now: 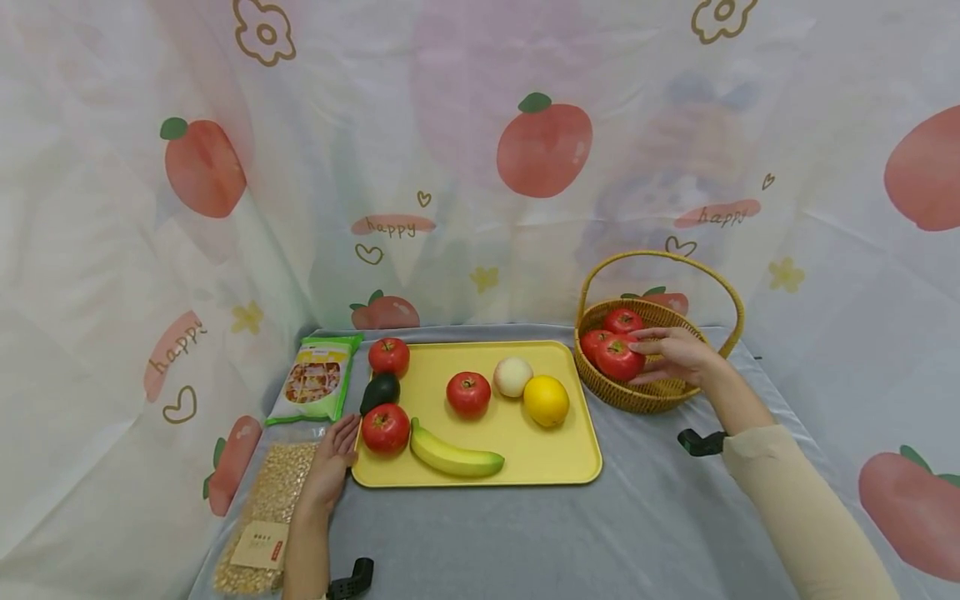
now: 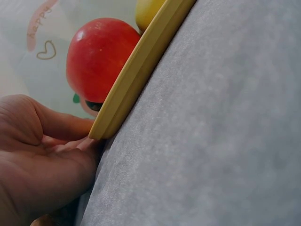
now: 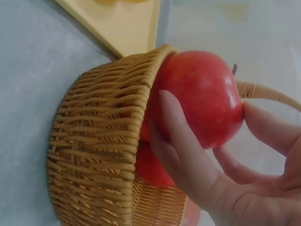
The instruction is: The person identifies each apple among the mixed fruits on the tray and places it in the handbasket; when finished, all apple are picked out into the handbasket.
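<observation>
In the head view my right hand (image 1: 671, 354) is at the wicker basket (image 1: 645, 404), its fingers and thumb around a red apple (image 3: 202, 99). The held apple is at the basket's rim, above other red apples (image 1: 623, 321) inside. My left hand (image 1: 333, 462) is at the left edge of a yellow tray (image 1: 540, 467). The left wrist view shows its thumb at the rim and its fingers partly hidden under the edge. Nearest to it on the tray is a red apple (image 1: 386, 429). A dark green avocado (image 1: 380, 393) lies behind that apple.
The tray also bears a banana (image 1: 453, 454), a yellow orange-like fruit (image 1: 546, 401), a pale round fruit (image 1: 513, 377) and more red apples (image 1: 468, 395). To the left lie a green-edged snack bag (image 1: 317, 379) and a clear grain pack (image 1: 277, 492). The basket handle (image 1: 660, 254) arches overhead.
</observation>
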The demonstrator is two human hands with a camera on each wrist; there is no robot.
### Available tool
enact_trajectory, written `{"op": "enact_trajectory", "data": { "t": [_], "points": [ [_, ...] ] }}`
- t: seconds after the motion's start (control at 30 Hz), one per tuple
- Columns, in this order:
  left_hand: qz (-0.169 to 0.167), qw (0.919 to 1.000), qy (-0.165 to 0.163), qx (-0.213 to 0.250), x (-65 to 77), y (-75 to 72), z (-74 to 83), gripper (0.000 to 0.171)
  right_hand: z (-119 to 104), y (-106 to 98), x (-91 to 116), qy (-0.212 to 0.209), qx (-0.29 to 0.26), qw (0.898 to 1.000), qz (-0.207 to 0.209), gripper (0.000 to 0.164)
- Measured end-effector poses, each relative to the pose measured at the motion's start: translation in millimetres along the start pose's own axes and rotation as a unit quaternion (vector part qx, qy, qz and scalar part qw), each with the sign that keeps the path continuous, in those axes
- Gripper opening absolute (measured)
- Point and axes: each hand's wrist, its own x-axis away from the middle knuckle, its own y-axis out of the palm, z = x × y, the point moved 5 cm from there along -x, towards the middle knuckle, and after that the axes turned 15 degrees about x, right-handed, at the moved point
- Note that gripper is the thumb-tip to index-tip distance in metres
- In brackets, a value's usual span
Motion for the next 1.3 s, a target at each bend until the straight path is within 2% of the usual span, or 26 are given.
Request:
{"op": "enact_trajectory", "data": {
  "t": [0.43,0.73,0.93,1.3],
  "points": [
    [-0.007,0.9999,0.010,0.003,-0.3,0.3,-1.3,0.075,9.0,-6.4,-2.3,0.015,0.010,1.000,-0.019,0.071],
    [-0.006,0.9999,0.008,0.002,1.0,1.0,0.8,0.076,10.7,-17.4,-7.2,0.047,0.017,0.997,-0.064,0.067],
    [-0.006,0.9999,0.009,0.001,-0.1,1.4,1.3,0.076,12.9,-22.0,-10.1,0.063,0.041,0.993,-0.088,0.063],
    [-0.004,1.0000,0.004,-0.001,-1.0,-0.3,-0.7,0.075,26.8,-28.2,-21.5,0.081,0.049,0.991,-0.098,0.063]
  ]
}}
